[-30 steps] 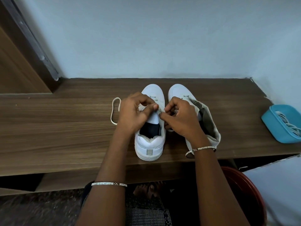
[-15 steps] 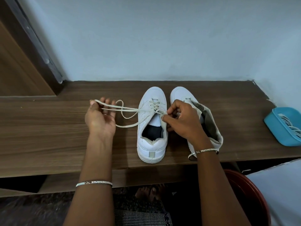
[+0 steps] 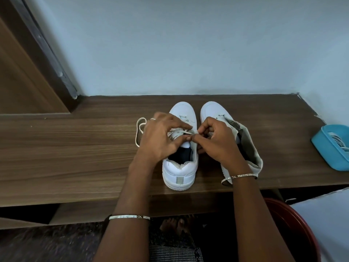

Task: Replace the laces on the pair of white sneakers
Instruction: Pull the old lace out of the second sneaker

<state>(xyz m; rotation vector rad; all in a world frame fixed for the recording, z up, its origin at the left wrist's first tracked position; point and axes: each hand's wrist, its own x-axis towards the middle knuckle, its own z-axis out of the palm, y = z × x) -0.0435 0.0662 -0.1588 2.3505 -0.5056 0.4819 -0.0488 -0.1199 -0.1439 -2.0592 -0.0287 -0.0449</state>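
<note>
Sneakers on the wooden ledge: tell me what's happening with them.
A person is working on the left white sneaker. The left hand and right hand each hold the cream lace in a pinching grip at its eyelets, and a slack loop lies on the wooden ledge. The right white sneaker stands beside it, tongue pulled open and barely laced.

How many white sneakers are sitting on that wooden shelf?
2. The left sneaker stands on the shelf, where the left hand and right hand pinch its lace. The right sneaker stands close beside it, partly behind the right hand. None seems hidden.
</note>
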